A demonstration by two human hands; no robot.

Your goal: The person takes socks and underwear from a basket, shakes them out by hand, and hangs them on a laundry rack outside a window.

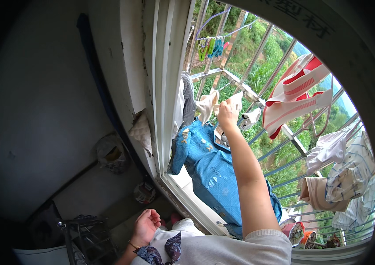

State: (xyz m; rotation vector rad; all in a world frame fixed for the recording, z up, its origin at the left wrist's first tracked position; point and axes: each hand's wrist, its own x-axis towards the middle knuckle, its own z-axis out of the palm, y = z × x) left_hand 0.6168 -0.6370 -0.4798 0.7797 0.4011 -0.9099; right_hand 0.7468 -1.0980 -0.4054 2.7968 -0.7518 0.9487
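Note:
My right hand [228, 114] reaches out through the window, its fingers closed on a small white cloth item [236, 100], perhaps a sock. Just left of it hangs a cream cloth item [208, 105], and to its right a white one with dark marks [251, 118]. Under my right forearm spreads a blue garment with fish prints [212, 175]. My left hand [146, 226] is held low inside the room, near my body, with its fingers curled; no object shows in it. A patterned cloth bow [159, 252] lies by that wrist.
Metal window bars [257, 56] stand beyond the laundry. Green and blue clips [212, 48] hang on a hanger. Red and white fabric [293, 96] hangs at right, potted plants [307, 239] below. A metal rack [84, 232] stands at lower left beside the white window frame [164, 82].

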